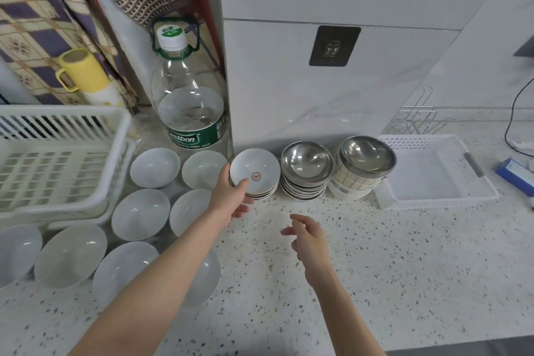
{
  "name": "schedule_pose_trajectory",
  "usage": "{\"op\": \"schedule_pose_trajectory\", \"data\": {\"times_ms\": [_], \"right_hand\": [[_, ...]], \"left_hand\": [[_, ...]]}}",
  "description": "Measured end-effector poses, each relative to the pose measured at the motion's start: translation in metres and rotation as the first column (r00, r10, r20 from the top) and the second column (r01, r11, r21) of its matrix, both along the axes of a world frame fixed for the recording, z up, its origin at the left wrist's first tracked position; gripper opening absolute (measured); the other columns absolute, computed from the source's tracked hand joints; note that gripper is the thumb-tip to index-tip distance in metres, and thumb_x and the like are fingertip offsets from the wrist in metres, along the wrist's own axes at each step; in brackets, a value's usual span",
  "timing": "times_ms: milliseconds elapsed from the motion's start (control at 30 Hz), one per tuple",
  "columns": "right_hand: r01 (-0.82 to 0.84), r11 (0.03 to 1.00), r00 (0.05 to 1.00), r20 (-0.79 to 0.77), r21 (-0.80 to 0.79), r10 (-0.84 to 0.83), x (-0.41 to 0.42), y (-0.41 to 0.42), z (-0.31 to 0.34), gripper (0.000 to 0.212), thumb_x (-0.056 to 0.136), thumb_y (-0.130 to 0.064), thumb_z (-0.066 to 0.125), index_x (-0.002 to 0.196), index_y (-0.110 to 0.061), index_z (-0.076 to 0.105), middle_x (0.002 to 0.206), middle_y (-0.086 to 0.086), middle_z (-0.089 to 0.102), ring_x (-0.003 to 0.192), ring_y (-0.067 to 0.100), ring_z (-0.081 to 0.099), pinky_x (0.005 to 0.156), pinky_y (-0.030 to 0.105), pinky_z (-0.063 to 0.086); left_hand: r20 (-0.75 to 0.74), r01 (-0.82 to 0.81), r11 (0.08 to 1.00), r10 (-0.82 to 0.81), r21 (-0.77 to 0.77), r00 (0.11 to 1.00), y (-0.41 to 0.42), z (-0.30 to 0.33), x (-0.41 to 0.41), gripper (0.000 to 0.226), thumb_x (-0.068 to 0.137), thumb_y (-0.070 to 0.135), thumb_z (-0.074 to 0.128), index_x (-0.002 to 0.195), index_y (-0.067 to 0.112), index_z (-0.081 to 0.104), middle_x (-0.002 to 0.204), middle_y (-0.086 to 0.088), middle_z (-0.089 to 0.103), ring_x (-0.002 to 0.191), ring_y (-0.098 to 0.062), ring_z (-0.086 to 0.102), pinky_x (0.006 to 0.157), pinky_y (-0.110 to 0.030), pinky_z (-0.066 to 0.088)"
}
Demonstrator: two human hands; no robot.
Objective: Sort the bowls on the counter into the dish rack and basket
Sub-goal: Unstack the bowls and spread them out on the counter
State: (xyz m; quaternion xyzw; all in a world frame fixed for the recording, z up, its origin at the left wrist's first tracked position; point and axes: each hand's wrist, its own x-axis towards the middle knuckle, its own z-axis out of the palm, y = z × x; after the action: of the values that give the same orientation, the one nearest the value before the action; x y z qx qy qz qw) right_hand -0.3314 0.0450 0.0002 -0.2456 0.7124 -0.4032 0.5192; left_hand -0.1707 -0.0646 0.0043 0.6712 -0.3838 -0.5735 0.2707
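A large clear water bottle [189,101] with a green label stands behind, left of the grasp; a yellow-capped flask [86,75] farther left; possibly a wall hook plate [334,46] above right.

left hand [231,196] grips top saucer of small white stack [255,175], mid-frame | right hand [307,237] hovers loosely curled over speckled counter [404,254], holding nothing | steel bowl stacks [306,163] right of it | white basket [439,202] far right | dish rack [57,159] left
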Motion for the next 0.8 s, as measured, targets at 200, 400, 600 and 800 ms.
{"op": "schedule_pose_trajectory", "data": {"times_ms": [200,400,600,800], "right_hand": [[-0.048,0.999,0.999,0.017,0.017,0.048,-0.007,0.000,-0.013,0.026,0.096,-0.019,0.047,0.114,-0.023,0.065,0.075,-0.007,0.073,0.049,0.002,0.047,0.049,0.017,0.036],[-0.065,0.998,0.997,0.037,0.018,0.065,-0.007,-0.005,-0.018,0.026,0.096,-0.020,0.047,0.114,-0.023,0.065,0.074,-0.008,0.073,0.051,0.007,0.043,0.050,0.020,0.036],[-0.078,0.997,0.995,0.062,-0.016,0.079,-0.002,-0.021,-0.018,0.024,0.096,-0.020,0.049,0.113,-0.023,0.065,0.071,-0.007,0.073,0.046,0.006,0.039,0.045,0.018,0.036],[-0.118,0.992,0.992,-0.059,-0.047,0.115,0.003,-0.034,-0.015,0.026,0.096,-0.023,0.047,0.118,-0.024,0.061,0.079,-0.007,0.073,0.059,0.005,0.051,0.054,0.017,0.045]], "left_hand": [[-0.019,-0.081,0.995,0.080,-0.060,0.997,-0.006,-0.011,-0.004,0.064,0.094,0.004,0.045,0.149,0.035,0.035,0.075,-0.017,0.074,0.049,-0.017,0.066,0.040,-0.024,0.045],[-0.019,-0.056,0.997,0.055,-0.054,0.998,-0.007,-0.003,-0.004,0.063,0.095,0.004,0.040,0.148,0.037,0.036,0.077,-0.010,0.076,0.063,-0.024,0.072,0.033,-0.021,0.030],[0.008,-0.029,0.999,0.030,-0.036,1.000,-0.010,0.009,-0.003,0.059,0.094,0.002,0.040,0.145,0.032,0.037,0.073,-0.014,0.074,0.042,-0.011,0.064,0.031,-0.018,0.026],[-0.095,-0.074,0.997,0.072,-0.018,0.993,-0.010,0.015,0.001,0.063,0.094,-0.003,0.041,0.147,0.029,0.034,0.056,-0.013,0.070,0.034,-0.011,0.051,0.035,-0.020,0.037]]}}
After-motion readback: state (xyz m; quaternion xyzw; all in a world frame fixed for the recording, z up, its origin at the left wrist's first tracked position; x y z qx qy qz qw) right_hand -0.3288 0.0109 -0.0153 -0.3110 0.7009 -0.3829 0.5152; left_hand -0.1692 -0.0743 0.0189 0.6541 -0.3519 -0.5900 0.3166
